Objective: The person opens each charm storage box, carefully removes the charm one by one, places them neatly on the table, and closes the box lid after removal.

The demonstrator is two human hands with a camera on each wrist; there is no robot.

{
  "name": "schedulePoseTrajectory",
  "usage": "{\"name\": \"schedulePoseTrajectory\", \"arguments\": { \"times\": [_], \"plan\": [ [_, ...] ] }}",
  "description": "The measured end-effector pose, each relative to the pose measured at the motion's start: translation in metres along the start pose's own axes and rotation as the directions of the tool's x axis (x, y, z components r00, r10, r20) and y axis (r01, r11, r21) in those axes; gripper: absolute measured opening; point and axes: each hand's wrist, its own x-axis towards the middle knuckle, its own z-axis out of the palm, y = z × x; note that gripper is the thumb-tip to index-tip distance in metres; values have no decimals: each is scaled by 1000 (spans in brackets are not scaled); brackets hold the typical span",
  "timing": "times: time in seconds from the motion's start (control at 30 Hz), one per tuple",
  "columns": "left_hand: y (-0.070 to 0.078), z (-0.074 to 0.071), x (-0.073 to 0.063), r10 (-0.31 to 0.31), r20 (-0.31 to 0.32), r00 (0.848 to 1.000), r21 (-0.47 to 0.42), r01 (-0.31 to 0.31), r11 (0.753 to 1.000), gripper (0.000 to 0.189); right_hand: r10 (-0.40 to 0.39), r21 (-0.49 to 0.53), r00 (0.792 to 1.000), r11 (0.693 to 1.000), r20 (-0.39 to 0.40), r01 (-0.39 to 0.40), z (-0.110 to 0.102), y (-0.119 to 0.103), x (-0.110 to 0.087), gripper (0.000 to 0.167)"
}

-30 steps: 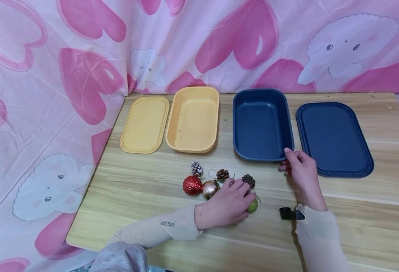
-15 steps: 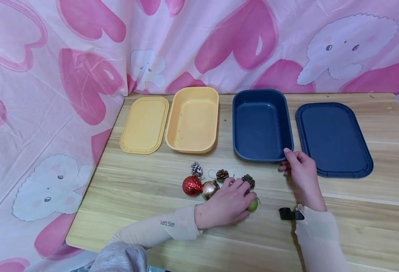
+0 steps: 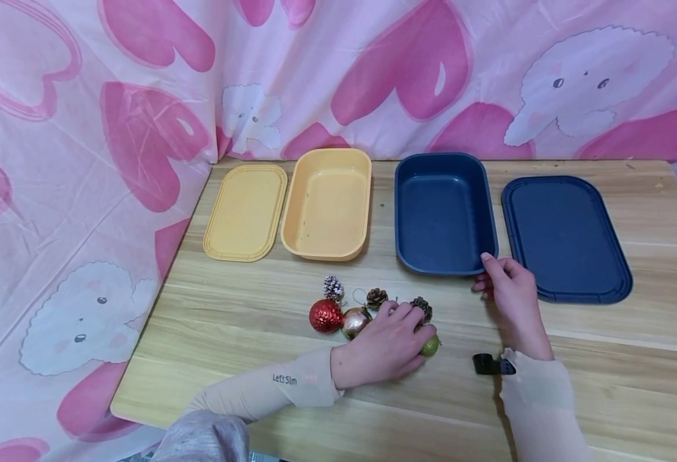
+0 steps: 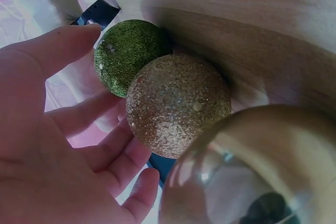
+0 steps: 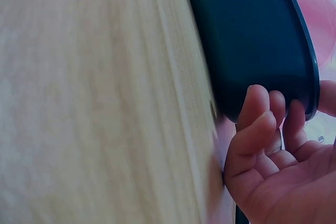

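Note:
My left hand (image 3: 384,346) reaches over a small cluster of ornaments. In the left wrist view its thumb and a finger pinch a green glitter ball (image 4: 131,51). Touching that ball is a gold glitter ball (image 4: 176,103), which the hand hides in the head view. A shiny gold ball (image 3: 356,322) sits by the wrist, with a red ball (image 3: 326,316) to its left. Over at the right, my right hand (image 3: 510,292) grips the near right corner of a dark blue box (image 3: 445,212), thumb on the rim and fingers against the outer wall.
Behind the balls lie a frosted pine cone (image 3: 333,287), a brown pine cone (image 3: 377,298) and a dark pine cone (image 3: 422,308). A yellow box (image 3: 329,208) and yellow lid (image 3: 247,213) stand left; a blue lid (image 3: 566,237) lies right. A pink curtain (image 3: 390,70) backs the table.
The green ball has shifted very slightly away from me under the left hand. Both hands otherwise keep their places, and the boxes and lids look unmoved.

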Motion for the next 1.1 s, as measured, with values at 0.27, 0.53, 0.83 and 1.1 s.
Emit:
{"name": "schedulePoseTrajectory", "arguments": {
  "times": [0.27, 0.53, 0.83, 1.1],
  "plan": [
    [0, 0, 1, -2, -3, 1000, 8, 2, 1000, 40, -9, -74, 1000, 997, -1, 9, -2, 0, 1, 41],
    [-1, 1, 1, 0, -15, 1000, 7, 0, 1000, 38, -3, -61, 1000, 998, -10, 2, -2, 0, 2, 41],
    [-1, 0, 2, -4, -20, 1000, 11, 4, 1000, 37, 4, -75, 1000, 997, -8, -4, -3, 1, 3, 38],
    [-4, -2, 0, -21, -6, 1000, -6, 21, 1000, 40, -3, -76, 1000, 997, -4, 2, -3, 1, 3, 37]
  ]
}}
